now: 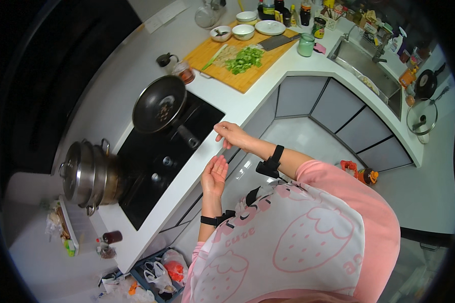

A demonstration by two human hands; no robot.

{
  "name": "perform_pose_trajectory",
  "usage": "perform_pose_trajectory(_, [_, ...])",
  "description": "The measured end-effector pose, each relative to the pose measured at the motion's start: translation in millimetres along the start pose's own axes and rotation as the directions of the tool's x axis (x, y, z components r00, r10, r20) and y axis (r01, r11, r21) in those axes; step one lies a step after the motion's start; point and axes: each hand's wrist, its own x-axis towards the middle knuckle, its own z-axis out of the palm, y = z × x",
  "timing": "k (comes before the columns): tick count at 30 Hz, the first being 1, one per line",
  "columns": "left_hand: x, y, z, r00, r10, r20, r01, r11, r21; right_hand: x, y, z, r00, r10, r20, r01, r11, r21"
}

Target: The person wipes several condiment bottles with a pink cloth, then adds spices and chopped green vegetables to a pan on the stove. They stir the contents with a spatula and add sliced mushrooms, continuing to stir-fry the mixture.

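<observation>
My left hand [215, 176] is held palm up beside the counter's front edge, its fingers nearly straight and nothing on the palm. Just above it in the picture, my right hand [231, 135] is loosely curled, with no object visible in it. The two hands are apart. Nearest to them, the black handle [187, 135] of a wok [159, 104] points towards the counter's edge. Small brown pieces [163, 112] and a shiny wet patch lie in the wok, which stands on the black glass cooktop [151, 163]. Both wrists wear black straps.
A lidded metal steamer pot [85, 172] covers the other burner. A wooden cutting board [246, 83] bears chopped green vegetable [244, 60], pale slices, a cleaver [276, 42] and several bowls. Beyond are a green jar [306, 44], bottles and a sink [364, 74]. A bin [178, 293] stands below.
</observation>
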Motion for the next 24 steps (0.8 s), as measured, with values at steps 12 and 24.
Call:
perform_pose_trajectory(12, [120,-159,204,0.971,-0.213,0.111,0.189,0.963,0.193,-54,20,-297,0.968,0.099,-0.23,-0.09,0.995,0.051])
perform_pose_trajectory(24, [250,-157,330,0.994,0.0,0.105,-0.054,0.863,0.503,-12,3,-415,0.967,0.083,-0.242,-0.104,0.992,-0.076])
